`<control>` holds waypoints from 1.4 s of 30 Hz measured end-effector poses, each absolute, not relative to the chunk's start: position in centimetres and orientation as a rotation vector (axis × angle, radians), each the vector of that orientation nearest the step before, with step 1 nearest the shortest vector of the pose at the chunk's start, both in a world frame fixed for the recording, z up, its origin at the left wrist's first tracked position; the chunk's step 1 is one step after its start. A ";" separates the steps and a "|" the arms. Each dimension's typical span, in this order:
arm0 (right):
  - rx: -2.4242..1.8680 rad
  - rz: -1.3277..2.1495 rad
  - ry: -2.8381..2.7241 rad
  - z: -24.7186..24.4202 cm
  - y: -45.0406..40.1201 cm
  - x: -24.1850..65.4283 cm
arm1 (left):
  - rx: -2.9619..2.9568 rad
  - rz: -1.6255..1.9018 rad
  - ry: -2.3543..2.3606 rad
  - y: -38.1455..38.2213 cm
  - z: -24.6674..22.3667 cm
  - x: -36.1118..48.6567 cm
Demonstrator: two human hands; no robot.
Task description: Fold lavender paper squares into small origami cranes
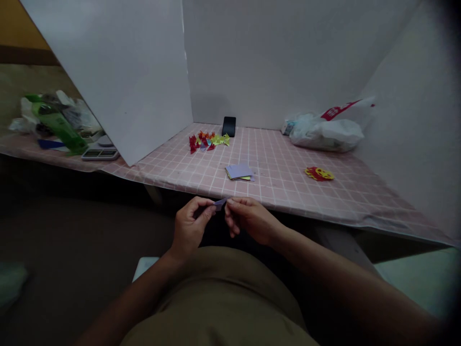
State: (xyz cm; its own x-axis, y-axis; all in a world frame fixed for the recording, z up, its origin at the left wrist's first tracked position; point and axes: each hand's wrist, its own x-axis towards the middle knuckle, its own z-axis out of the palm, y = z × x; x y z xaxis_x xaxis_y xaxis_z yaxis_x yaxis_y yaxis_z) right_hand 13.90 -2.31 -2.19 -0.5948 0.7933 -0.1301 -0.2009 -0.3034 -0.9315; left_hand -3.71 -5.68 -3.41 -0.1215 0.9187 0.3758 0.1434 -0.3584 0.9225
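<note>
Between my two hands is a small folded piece of purple paper (pixel 219 204), held just off the table's front edge. My left hand (pixel 190 223) pinches its left end between thumb and forefinger. At the right end, my right hand (pixel 248 216) closes thumb and forefinger on a pointed tip, its other fingers curled below. Straight ahead on the table lies a stack of square paper sheets (pixel 239 171), purple on top with yellow beneath. Farther back sits a cluster of small folded paper figures (pixel 207 140) in red, orange, yellow and a little blue.
A pink checked cloth covers the table (pixel 273 192). Behind the figures leans a dark phone (pixel 229 126). Red and yellow cut-out shapes (pixel 319 174) lie right, before a white plastic bag (pixel 326 134). White panels (pixel 252 62) enclose the back and sides; a green bottle (pixel 59 125) and scale (pixel 101 153) stand left.
</note>
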 end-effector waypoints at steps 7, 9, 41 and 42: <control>-0.793 1.651 -1.544 -1.8 -2.6 13.7 | 1.018 1.398 1.052 -5.6 -3.5 -3.2; -0.796 1.620 -1.577 -1.7 -2.6 13.7 | 0.940 1.369 1.006 -5.7 -3.6 -3.1; -0.952 1.168 -1.740 -2.3 -2.8 13.6 | 1.323 1.409 1.120 -5.9 -4.2 -2.3; -0.954 1.138 -1.752 -2.2 -2.8 13.6 | 1.311 1.403 1.115 -5.8 -4.2 -2.3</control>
State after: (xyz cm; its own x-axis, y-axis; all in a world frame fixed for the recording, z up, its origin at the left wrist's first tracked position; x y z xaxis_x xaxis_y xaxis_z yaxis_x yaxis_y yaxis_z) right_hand 13.56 -2.84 -2.24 -0.3768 0.8977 0.2282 0.1564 0.3045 -0.9396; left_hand -2.29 -5.82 -4.24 -0.0458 0.9790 0.1988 -0.0273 -0.2002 0.9794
